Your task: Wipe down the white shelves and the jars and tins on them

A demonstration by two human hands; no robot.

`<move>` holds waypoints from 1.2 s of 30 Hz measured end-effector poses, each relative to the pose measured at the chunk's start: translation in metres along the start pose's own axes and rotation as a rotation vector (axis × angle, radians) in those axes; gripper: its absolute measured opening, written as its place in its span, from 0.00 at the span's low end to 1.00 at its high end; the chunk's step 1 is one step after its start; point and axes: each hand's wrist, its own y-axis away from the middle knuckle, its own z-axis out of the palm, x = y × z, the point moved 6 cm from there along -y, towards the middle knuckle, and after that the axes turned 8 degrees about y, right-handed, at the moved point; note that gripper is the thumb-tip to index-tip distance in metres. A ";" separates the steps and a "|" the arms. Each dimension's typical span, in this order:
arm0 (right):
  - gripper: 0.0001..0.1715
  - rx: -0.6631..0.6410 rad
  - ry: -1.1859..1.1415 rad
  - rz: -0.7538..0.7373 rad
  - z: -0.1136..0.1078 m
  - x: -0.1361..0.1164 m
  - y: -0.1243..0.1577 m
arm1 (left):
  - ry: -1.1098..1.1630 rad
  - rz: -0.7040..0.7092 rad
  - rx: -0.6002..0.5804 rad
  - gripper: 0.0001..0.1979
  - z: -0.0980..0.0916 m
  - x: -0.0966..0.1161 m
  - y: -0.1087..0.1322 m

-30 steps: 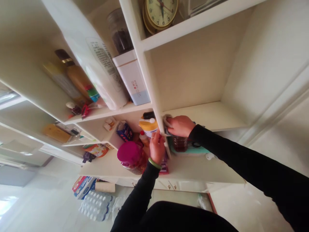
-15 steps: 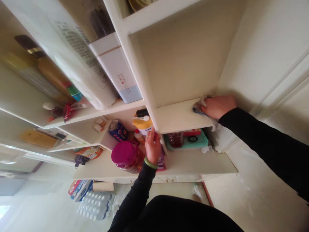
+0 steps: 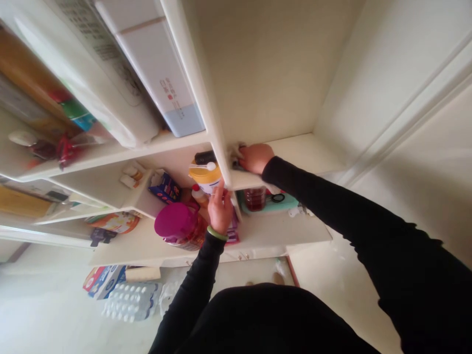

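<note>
My right hand (image 3: 257, 158) is closed on a crumpled greyish cloth (image 3: 236, 155), pressed on the shelf board (image 3: 298, 150) at its left end, beside the upright divider (image 3: 212, 98). My left hand (image 3: 220, 212), with a green band at the wrist, is raised in front of the lower compartment. Its fingers are partly spread and touch or nearly touch the divider's lower part, close to a yellow-lidded tub (image 3: 205, 176). Left of that hand stands a large jar with a magenta lid (image 3: 176, 222), and a small red-capped bottle (image 3: 199, 194) is behind it.
Under the board are a jar of dark red liquid (image 3: 255, 199) and a teal tray (image 3: 291, 202). A tall white box (image 3: 158, 73) and a long plastic-wrapped pack (image 3: 84, 73) fill the upper left. Bottled water packs (image 3: 129, 301) lie on the floor.
My right hand has slid the cloth leftward along the shelf board, from near the right wall to the divider. My left hand keeps its place by the divider; the view has shifted somewhat.
</note>
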 end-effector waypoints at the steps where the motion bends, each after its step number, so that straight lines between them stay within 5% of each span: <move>1: 0.31 -0.007 0.016 0.036 0.000 0.016 0.005 | 0.002 -0.003 0.002 0.21 -0.001 0.001 -0.001; 8: 0.34 0.061 -0.001 0.312 0.012 0.150 0.032 | 0.027 -0.052 -0.038 0.22 -0.004 0.006 -0.005; 13: 0.45 0.164 -0.061 0.421 0.024 0.186 0.056 | 0.020 -0.042 -0.035 0.24 -0.003 0.005 -0.005; 17: 0.38 0.198 0.015 0.434 0.017 0.166 0.107 | 0.022 -0.014 -0.038 0.22 -0.001 0.003 -0.003; 23: 0.31 0.005 0.177 0.613 0.014 0.125 0.166 | -0.013 -0.010 -0.077 0.22 0.003 0.003 -0.003; 32: 0.24 0.108 0.048 0.152 0.006 -0.049 0.111 | -0.019 -0.007 -0.088 0.23 0.006 0.001 -0.003; 34: 0.24 0.122 0.033 0.089 0.007 -0.064 0.105 | -0.017 -0.008 -0.066 0.23 0.005 0.001 -0.004; 36: 0.26 0.117 0.029 0.081 0.012 -0.053 0.110 | -0.023 -0.014 -0.053 0.22 0.004 0.001 -0.004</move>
